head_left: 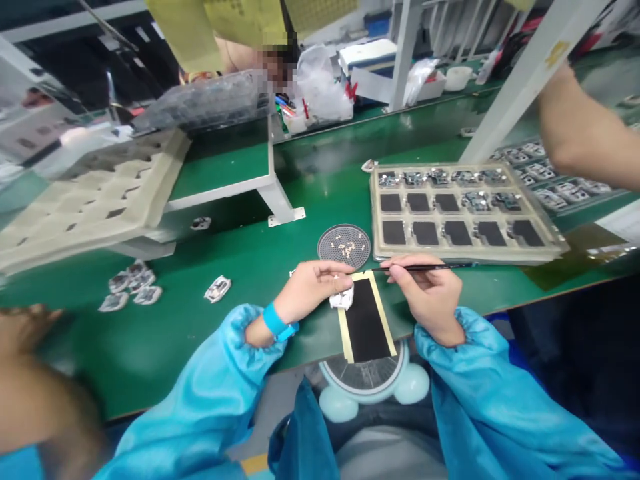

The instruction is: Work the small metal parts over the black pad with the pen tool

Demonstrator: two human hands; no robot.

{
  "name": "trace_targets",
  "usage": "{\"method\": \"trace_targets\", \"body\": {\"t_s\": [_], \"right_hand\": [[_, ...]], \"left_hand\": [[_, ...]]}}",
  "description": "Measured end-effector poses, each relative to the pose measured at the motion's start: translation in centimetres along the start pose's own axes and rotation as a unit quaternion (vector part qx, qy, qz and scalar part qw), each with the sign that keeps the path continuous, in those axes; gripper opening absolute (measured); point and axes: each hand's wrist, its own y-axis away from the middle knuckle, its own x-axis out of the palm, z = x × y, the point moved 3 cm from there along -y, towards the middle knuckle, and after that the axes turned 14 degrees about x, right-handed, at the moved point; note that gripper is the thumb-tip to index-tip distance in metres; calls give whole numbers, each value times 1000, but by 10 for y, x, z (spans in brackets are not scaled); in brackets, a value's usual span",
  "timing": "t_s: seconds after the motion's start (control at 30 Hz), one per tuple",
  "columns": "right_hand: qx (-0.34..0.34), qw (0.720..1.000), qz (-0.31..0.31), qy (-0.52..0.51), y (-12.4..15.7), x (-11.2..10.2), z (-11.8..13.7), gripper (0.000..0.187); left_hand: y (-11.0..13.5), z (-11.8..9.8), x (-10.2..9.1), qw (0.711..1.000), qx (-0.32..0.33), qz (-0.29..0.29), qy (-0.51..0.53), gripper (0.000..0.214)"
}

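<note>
In the head view, the black mat [371, 321] edged with yellow tape juts its near end past the near edge of the green counter [300, 247]. At its upper left border, the left hand [309, 288] has its grip clamped on one white component [341, 298]. The right hand [434, 297], right of the mat, pinches one slim black tool [425, 267], its tip at the mat's far edge; whether tips are apart, I cannot tell. A stretch of counter runs left from the mat to a lone white unit [218, 289], then a cluster [135, 283] of at least four. Just beyond the mat sits one perforated round dish [327, 252]. Beyond and right stands a fifteen-pocket tray [465, 252]: seven pockets hold assemblies [439, 176], eight show dark bottoms.
</note>
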Motion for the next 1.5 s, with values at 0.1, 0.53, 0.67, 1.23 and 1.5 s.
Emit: {"method": "trace_targets", "body": {"t_s": [0.1, 0.53, 0.67, 1.23, 1.5], "right_hand": [[-29, 999, 23, -12, 0, 2, 2, 6], [-54, 993, 102, 25, 2, 6, 4, 13], [-56, 984, 162, 54, 2, 11, 1, 16], [-54, 976, 178, 113, 1, 13, -2, 18], [-52, 979, 160, 113, 2, 12, 2, 18]], "left_hand": [[8, 9, 3, 1000, -13, -8, -26, 37], [12, 20, 11, 996, 24, -31, -75, 23], [12, 21, 10, 992, 51, -35, -107, 23], [13, 23, 10, 984, 64, -46, -161, 26], [13, 25, 10, 983, 58, -49, -166, 26]]}}
